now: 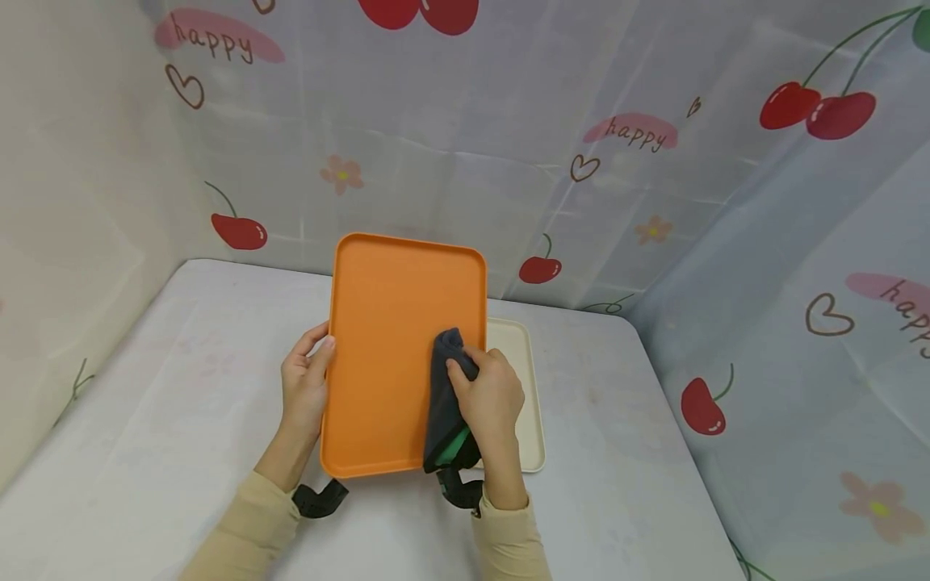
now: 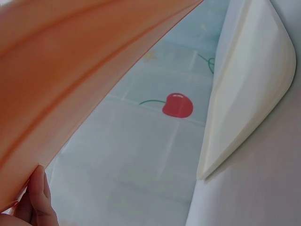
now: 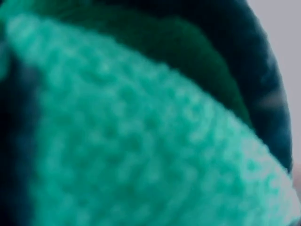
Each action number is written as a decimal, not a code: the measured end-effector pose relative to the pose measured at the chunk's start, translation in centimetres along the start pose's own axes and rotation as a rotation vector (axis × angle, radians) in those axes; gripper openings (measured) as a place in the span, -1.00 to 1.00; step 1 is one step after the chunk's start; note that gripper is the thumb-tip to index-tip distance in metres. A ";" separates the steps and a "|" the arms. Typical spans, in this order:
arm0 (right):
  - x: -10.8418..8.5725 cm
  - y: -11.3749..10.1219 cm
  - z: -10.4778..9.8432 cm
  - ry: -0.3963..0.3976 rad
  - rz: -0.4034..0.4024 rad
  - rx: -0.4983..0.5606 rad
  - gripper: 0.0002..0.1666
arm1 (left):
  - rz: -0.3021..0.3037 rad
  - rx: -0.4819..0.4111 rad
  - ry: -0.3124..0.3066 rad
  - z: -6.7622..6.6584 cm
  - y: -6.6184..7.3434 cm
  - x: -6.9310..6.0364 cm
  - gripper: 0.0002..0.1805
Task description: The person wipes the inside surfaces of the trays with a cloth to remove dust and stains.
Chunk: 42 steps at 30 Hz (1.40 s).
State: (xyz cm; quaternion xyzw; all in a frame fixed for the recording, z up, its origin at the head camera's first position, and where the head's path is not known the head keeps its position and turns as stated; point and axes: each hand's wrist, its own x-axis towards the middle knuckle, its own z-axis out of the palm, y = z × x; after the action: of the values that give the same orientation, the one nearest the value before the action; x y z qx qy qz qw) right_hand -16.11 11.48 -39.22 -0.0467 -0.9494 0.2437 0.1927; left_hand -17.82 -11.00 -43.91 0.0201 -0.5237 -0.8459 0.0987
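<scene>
An orange tray [image 1: 385,347] is tilted up off the table, its inner face toward the head camera. My left hand [image 1: 303,383] grips its left edge, with the thumb on the front rim; the left wrist view shows fingertips [image 2: 40,188] against the tray's underside. Bunched in my right hand [image 1: 492,395] is a dark grey cloth [image 1: 443,403] with a green side, which lies against the tray's right part. Green fabric [image 3: 141,132] fills most of the right wrist view, blurred, and hides the fingers there.
A cream tray [image 1: 534,403] lies on the white table [image 1: 617,452], partly hidden behind the orange tray and my right hand. Curtains printed with cherries [image 1: 539,269] hang at the back and right. A pale wall [image 1: 73,202] stands on the left.
</scene>
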 end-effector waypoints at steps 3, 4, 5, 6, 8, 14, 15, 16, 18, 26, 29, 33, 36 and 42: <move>0.1 0.7 -0.3 -0.004 0.035 -0.010 -0.65 | 0.000 0.003 0.006 0.0 0.1 0.0 -0.70; 0.1 0.9 -0.4 -0.002 0.046 -0.011 -0.65 | 0.002 0.003 0.008 0.0 0.1 0.1 -0.70; 0.2 1.1 -0.6 -0.002 0.054 -0.009 -0.65 | 0.005 0.004 0.009 -0.1 0.1 0.1 -0.70; 0.2 1.3 -0.7 -0.003 0.066 -0.012 -0.65 | 0.004 0.003 0.010 -0.1 0.1 0.1 -0.71; 0.2 1.5 -0.8 -0.004 0.082 -0.015 -0.66 | 0.002 -0.003 0.008 -0.1 0.1 0.1 -0.71; 0.0 1.7 -0.9 -0.020 0.101 -0.007 -0.65 | -0.011 -0.015 0.003 -0.1 0.0 0.1 -0.71; -0.1 1.8 -0.8 -0.019 0.101 -0.006 -0.64 | -0.012 -0.015 0.004 -0.1 0.0 0.1 -0.72; -0.1 1.8 -0.8 -0.019 0.103 -0.008 -0.64 | -0.012 -0.014 0.004 -0.2 0.0 0.1 -0.72; -0.2 1.8 -0.7 -0.014 0.102 -0.007 -0.64 | -0.013 -0.017 0.006 -0.2 0.0 0.1 -0.72; -0.4 1.7 -0.7 -0.001 0.100 0.010 -0.63 | 0.001 -0.022 0.005 -0.1 0.0 0.1 -0.72; -0.6 1.7 -0.7 -0.001 0.091 0.020 -0.63 | 0.002 -0.020 0.010 -0.1 0.1 0.1 -0.71; -0.8 1.9 -0.6 -0.006 0.083 0.030 -0.64 | 0.001 -0.012 0.021 -0.2 0.1 0.1 -0.71; -0.9 2.1 -0.4 -0.003 0.079 0.033 -0.64 | -0.003 -0.022 0.025 -0.2 0.1 0.2 -0.72; -1.5 1.5 -0.3 -0.013 0.071 0.062 -0.62 | 0.001 -0.026 0.050 -0.2 0.1 0.2 -0.74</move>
State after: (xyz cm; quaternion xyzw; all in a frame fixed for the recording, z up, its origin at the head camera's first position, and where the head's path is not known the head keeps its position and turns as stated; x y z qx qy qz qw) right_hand -14.64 12.61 -40.23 -0.0729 -0.9403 0.2802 0.1792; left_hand -17.99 -11.24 -43.90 0.0396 -0.5099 -0.8520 0.1124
